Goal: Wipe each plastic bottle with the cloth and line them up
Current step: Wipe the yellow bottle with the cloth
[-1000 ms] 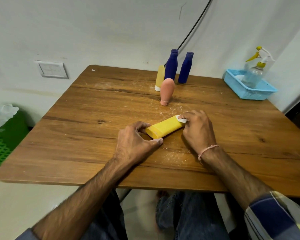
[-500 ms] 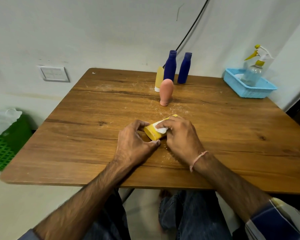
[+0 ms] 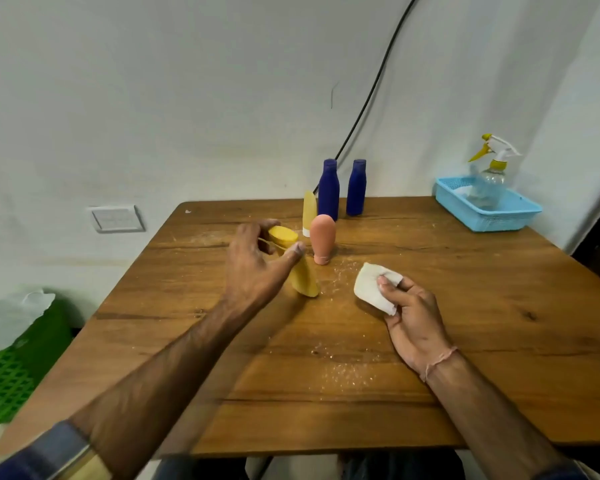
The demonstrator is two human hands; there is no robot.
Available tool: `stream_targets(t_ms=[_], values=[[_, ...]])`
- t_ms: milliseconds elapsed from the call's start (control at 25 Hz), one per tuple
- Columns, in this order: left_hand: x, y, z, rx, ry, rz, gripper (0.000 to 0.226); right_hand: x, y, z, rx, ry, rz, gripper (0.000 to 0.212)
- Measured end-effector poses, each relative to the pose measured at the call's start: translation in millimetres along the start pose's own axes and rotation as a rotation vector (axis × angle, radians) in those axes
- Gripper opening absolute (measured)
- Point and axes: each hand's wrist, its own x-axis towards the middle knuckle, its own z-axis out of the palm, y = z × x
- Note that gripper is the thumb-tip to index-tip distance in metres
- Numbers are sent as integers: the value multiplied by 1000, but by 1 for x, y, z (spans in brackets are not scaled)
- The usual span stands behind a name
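Observation:
My left hand point(image 3: 257, 268) grips a yellow plastic bottle point(image 3: 293, 261), lifted and tilted above the wooden table point(image 3: 430, 341), its flat end pointing up and away. My right hand point(image 3: 413, 320) holds a folded white cloth point(image 3: 373, 287) to the right, apart from the bottle. A pink bottle point(image 3: 323, 243) stands just right of the yellow one. Behind it stand a pale yellow bottle point(image 3: 309, 213) and two dark blue bottles point(image 3: 328, 190) point(image 3: 356, 187) near the wall.
A light blue basket point(image 3: 489, 209) with a clear spray bottle point(image 3: 492, 178) sits at the table's far right corner. A black cable point(image 3: 368, 98) runs down the wall. A green crate point(image 3: 11, 368) stands on the floor to the left. Crumbs dot the tabletop.
The yellow bottle lay on the table under both hands with the cloth on it. Now my left hand has lifted it up and away, and my right hand has pulled the cloth off to the right.

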Motion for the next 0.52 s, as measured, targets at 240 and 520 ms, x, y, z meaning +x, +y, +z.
stream_targets(t_ms=[240,520], values=[[103,17,-5,209,-107,64,61,4,8,-4,-61,-17,-61,21],[130,-5,7,255,-165,-19,60,4,11,-4,-137,-65,-116,27]])
